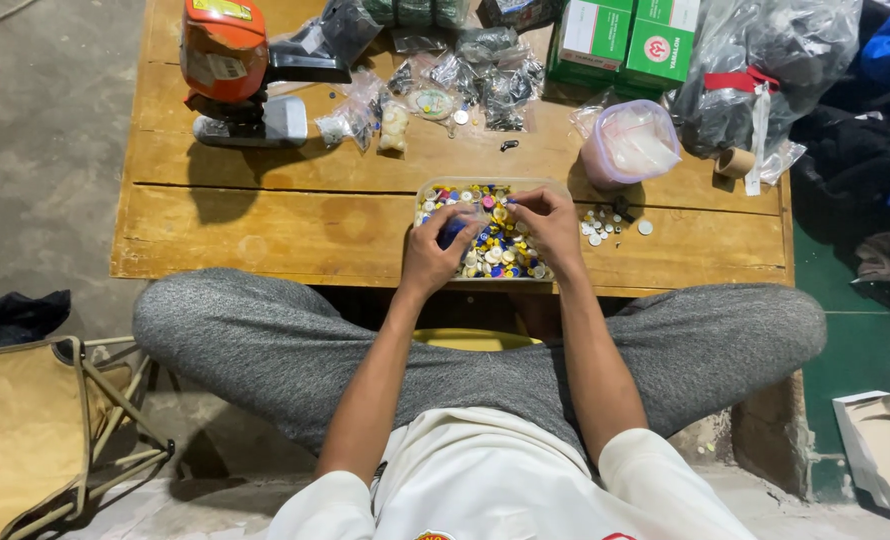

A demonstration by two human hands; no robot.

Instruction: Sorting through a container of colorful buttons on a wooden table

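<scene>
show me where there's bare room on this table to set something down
Bare wood lies left of the clear tray of buttons, below the orange machine, down to the table's near edge. A smaller strip runs right of the loose buttons, under the pink-rimmed tub. The back row of bags and green boxes is crowded.

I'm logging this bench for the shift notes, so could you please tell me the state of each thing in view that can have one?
Clear tray: open, filled with mixed coloured buttons.
Left hand: over the tray, fingers curled on a blue piece; grip unclear.
Right hand: over the tray, fingertips pinched; contents too small to tell.
Pink tub: bag-lined, lid off.
Green boxes: closed.
Orange machine: upright, untouched.
</scene>
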